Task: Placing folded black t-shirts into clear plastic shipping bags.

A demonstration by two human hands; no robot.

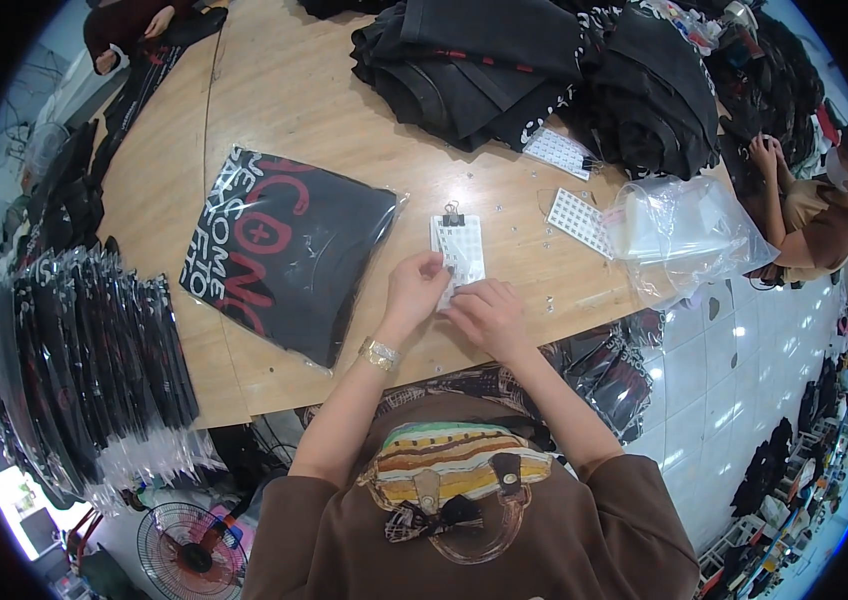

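A stack of white label sheets [469, 243], printed in a small grid and held at its top by a black binder clip [453, 212], lies on the table in front of me. At its lower left side my left hand [417, 292] is closed, fingertips pinched on the sheet. My right hand [489, 316] curls over the lower end, its fingers bent against the sheet. Whether a single label has come loose between the fingertips is too small to tell. Left of my hands lies a black garment [289, 250] with red and white print, folded flat in a clear plastic bag.
Piles of folded black garments [474, 75] stand at the back. More label sheets [581, 222] and clear plastic bags [684, 240] lie to the right. Bagged garments [94, 370] stand in a row at the left, above a fan [194, 550]. Co-workers sit at far left and right.
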